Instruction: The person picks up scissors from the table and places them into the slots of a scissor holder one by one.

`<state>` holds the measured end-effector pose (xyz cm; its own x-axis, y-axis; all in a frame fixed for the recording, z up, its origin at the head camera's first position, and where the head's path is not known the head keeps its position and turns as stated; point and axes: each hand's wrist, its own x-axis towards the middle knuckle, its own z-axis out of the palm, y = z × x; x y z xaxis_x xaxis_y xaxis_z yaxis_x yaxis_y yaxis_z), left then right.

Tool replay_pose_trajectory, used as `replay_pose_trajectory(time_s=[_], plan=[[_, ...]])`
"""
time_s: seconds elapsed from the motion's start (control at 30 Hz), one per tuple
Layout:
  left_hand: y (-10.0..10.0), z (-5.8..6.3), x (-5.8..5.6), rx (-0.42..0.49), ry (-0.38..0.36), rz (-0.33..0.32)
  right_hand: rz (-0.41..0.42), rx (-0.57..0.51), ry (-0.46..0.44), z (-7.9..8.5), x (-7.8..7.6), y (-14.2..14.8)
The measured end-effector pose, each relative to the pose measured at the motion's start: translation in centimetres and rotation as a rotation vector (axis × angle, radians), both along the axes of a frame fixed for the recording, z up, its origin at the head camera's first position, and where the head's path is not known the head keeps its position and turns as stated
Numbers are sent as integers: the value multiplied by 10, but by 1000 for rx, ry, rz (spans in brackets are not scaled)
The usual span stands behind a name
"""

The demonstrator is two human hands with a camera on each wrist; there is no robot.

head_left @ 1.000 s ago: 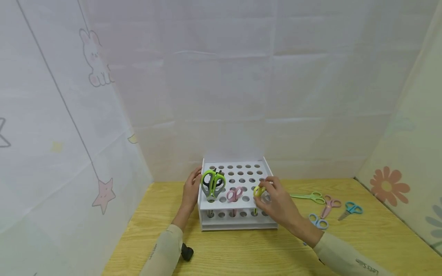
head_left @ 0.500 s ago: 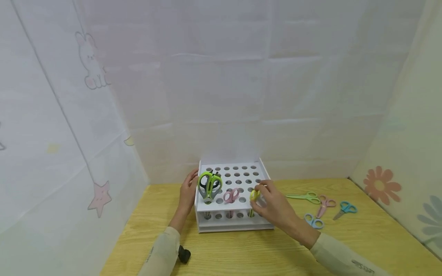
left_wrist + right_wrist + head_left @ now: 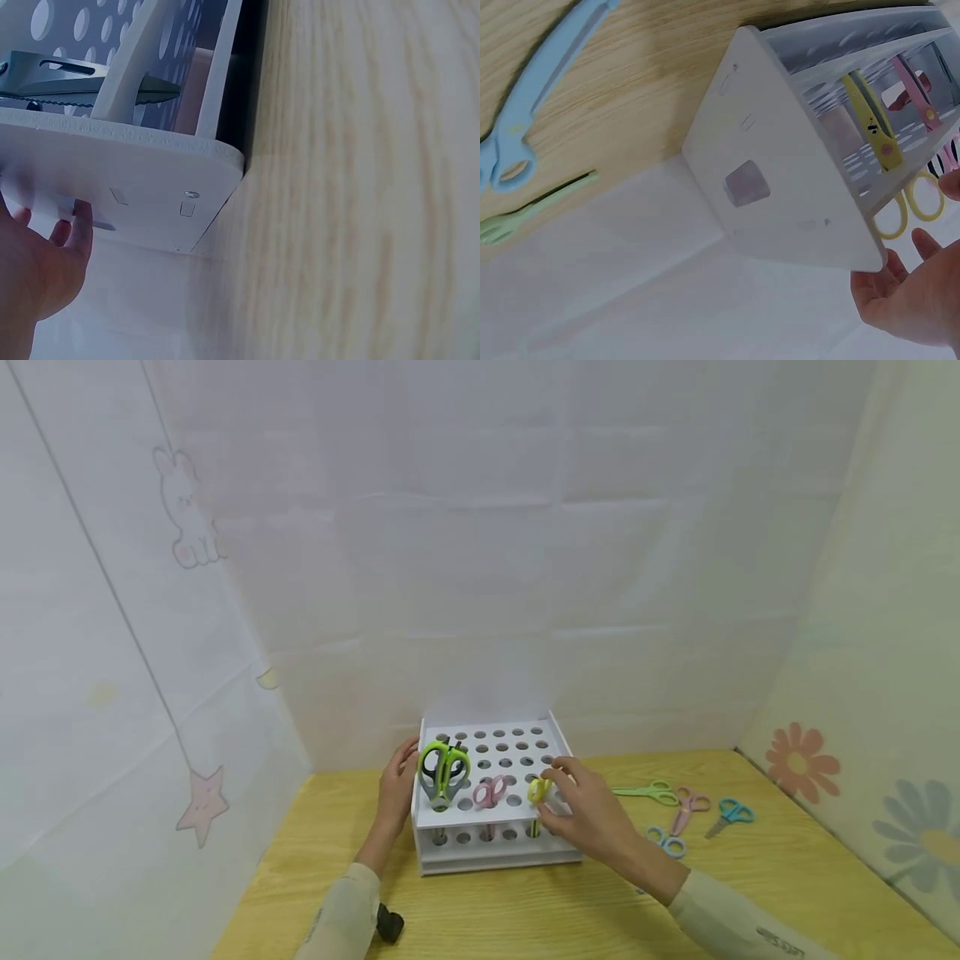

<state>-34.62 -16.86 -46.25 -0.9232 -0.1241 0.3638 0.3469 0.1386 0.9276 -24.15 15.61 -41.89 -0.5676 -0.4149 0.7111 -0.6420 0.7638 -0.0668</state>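
Observation:
A white rack (image 3: 498, 852) with rows of round holes holds scissors upright. Large green-and-grey scissors (image 3: 442, 777) stand at its left, pink scissors (image 3: 488, 792) in the middle, yellow scissors (image 3: 537, 790) to the right. My left hand (image 3: 393, 789) rests its fingers against the rack's left side panel, by a cutout in the left wrist view. My right hand (image 3: 588, 814) has thumb and fingers spread around the yellow handle loops; in the right wrist view, a gap shows between the thumb and the fingers. The yellow blades (image 3: 870, 124) point down through the upper shelf.
Right of the rack, green scissors (image 3: 652, 792), pink scissors (image 3: 688, 810), teal scissors (image 3: 731, 815) and light blue scissors (image 3: 666, 842) lie on the wooden table (image 3: 487, 918). A black object (image 3: 389, 924) sits by the left sleeve. White sheets (image 3: 465, 568) enclose the back and sides.
The head view has shifted, so everything appears further left and lower. More of the yellow handles shows beside the right fingertips. The left hand stays on the rack's side.

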Motion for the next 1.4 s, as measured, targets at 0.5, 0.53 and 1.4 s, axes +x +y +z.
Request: replay_pose_trajectory(time_s=[0.5,0.53,1.4], plan=[[-3,-15,-5,12,13,30,43,-23,97,0,7,68],[-3,-15,-4,10,15,30,25,-30,86,-1,8,73],[-1,-3,-4,33,-34,-10,-396,-33,-464,-22,15,150]])
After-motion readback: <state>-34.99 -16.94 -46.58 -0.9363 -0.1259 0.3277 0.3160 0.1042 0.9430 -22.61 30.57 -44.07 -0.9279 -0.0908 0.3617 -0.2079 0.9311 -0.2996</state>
